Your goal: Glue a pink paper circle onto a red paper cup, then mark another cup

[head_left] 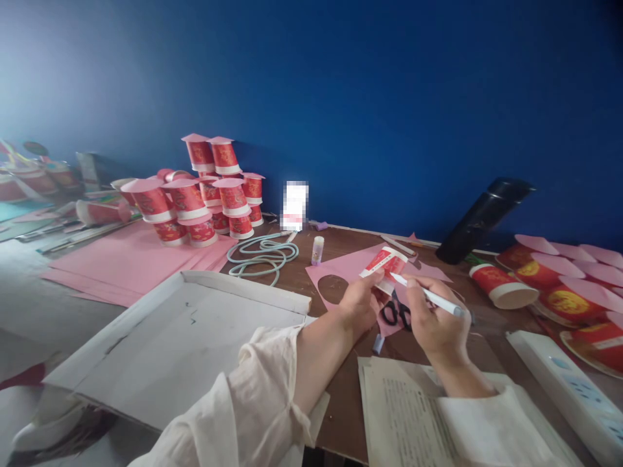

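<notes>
My left hand [363, 301] is closed around a red paper cup [389, 261] that carries a white printed strip. A white pen [440, 301] is gripped in my right hand [435, 324], with its tip at the cup's side; whether it touches cannot be told. Below both hands lie scissors with black handles [390, 314], partly hidden. Under them is a pink paper sheet [335, 267] with a round hole cut in it. A glue stick [318, 250] stands upright just behind that sheet, and a small pale purple cap [378, 344] lies in front.
Red cups topped with pink paper [232, 196] are stacked at left on pink sheets [107, 263]. A white box lid [160, 337], coiled cable [263, 253], and blurred-out upright phone-like object [294, 204] are nearby. At right are a leaning black bottle [479, 224], more cups, papers [403, 408] and power strip [564, 383].
</notes>
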Motion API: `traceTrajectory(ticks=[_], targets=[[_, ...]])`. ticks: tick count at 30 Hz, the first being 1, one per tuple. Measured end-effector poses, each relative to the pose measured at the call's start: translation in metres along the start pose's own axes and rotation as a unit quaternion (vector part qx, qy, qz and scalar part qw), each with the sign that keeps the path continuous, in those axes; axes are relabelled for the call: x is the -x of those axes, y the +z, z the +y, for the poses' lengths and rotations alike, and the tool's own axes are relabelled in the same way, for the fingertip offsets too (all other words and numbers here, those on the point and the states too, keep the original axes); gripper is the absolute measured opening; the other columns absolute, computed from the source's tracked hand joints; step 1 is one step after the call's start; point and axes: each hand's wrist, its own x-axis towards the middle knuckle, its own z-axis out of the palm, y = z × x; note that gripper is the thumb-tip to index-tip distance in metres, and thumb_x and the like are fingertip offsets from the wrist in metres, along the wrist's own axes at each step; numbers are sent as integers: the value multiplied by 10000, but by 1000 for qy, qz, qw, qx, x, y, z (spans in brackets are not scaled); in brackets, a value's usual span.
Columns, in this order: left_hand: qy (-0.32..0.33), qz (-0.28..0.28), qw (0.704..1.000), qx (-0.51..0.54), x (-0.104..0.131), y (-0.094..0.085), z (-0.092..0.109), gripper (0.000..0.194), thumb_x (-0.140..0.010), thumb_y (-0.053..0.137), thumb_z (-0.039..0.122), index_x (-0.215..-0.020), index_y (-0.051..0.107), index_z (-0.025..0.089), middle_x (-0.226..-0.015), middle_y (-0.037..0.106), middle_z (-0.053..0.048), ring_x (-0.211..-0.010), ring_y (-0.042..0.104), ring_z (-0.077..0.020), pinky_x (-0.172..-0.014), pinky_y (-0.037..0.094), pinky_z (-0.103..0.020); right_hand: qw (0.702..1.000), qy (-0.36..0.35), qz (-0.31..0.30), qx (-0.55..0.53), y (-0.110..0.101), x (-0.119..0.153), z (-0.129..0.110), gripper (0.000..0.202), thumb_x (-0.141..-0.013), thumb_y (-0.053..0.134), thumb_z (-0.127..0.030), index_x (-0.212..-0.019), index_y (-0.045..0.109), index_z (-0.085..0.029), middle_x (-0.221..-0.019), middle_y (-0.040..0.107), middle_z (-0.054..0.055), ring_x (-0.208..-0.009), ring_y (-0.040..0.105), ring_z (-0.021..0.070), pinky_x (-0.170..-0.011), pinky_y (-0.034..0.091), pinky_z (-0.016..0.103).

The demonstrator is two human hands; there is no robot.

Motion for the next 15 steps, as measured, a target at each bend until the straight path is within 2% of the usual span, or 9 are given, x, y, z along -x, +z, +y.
traceTrajectory(ticks=[15], targets=[[-8,40,999,9,-1,3,-1,43,-777,694,187,-813,684,166,-815,686,-52,-845,646,-187,-901,451,-314,1000,8,13,19,-1,-1,-3,321,-898,533,-424,-836,729,-177,-755,736,68,-663,655,189,-628,472,303]])
